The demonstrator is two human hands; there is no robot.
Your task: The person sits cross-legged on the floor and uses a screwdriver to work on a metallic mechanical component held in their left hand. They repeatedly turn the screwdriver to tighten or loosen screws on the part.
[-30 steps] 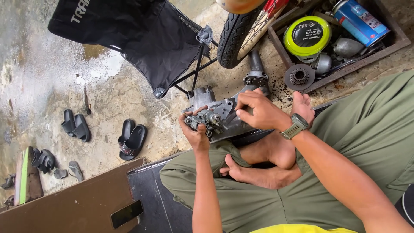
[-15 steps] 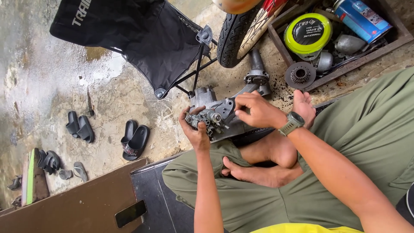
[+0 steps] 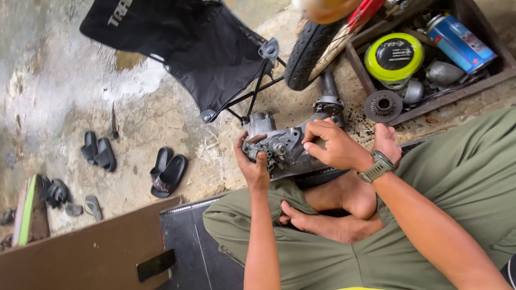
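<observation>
A grey metal engine part (image 3: 284,146) with small fittings rests above my crossed legs. My left hand (image 3: 252,164) grips its left side, thumb over the edge. Over the part's right side lies my right hand (image 3: 336,146), a watch on its wrist, with fingers curled on the top. I sit cross-legged in green trousers with bare feet (image 3: 328,223).
A black folding chair (image 3: 183,51) stands behind the part, next to a tyre (image 3: 305,53). A wooden tray (image 3: 371,86) at the right holds a yellow-rimmed disc (image 3: 394,56), a blue can (image 3: 461,36) and metal parts. Sandals (image 3: 167,172) lie on the concrete floor. A phone (image 3: 156,265) lies on a brown board.
The view has shifted slightly; my hands stay on the engine part, the right fingers moving a little along its top.
</observation>
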